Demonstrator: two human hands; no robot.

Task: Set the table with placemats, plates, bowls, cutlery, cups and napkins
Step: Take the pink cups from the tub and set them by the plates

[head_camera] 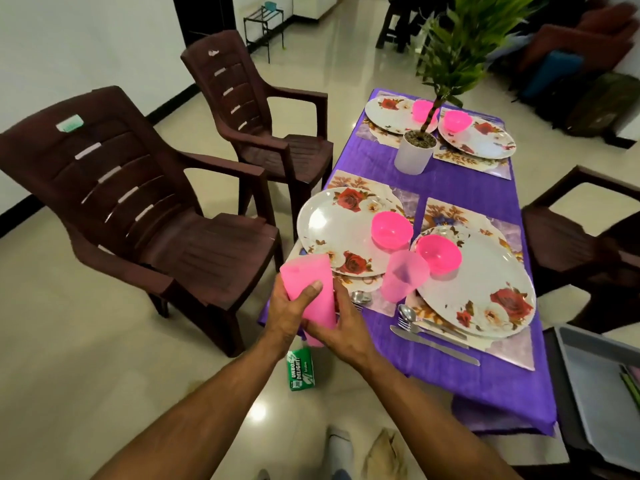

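Holding: both hands grasp a stack of pink cups (309,289) over the near-left corner of the worktop (460,372)
Left hand (289,313): thumb across the front of the stack, fingers wrapped behind, forearm reaching in from below
Right hand (341,327): fingers curled round the stack's lower right side, wrist low
Cup stack: upside down and tilted, wide end low between the palms, opaque pink plastic
Loose cup (403,275): translucent pink, tilted, between the two near plates, blurred
Worktop: purple cloth, four floral placemats, each with a white rose-print plate and a pink bowl
Near-right plate (481,285): bowl (439,253) on its far-left rim
Near-left plate (346,230): bowl (392,229) on its right edge
Cutlery (433,332): spoon, fork and knife lying on the near-right placemat, just beside the plate
Centre: potted plant (417,150) in white pot
Room: brown plastic chairs (145,209) left, glossy tile floor, green carton (300,370) on floor by the corner, grey tray (602,386) at right
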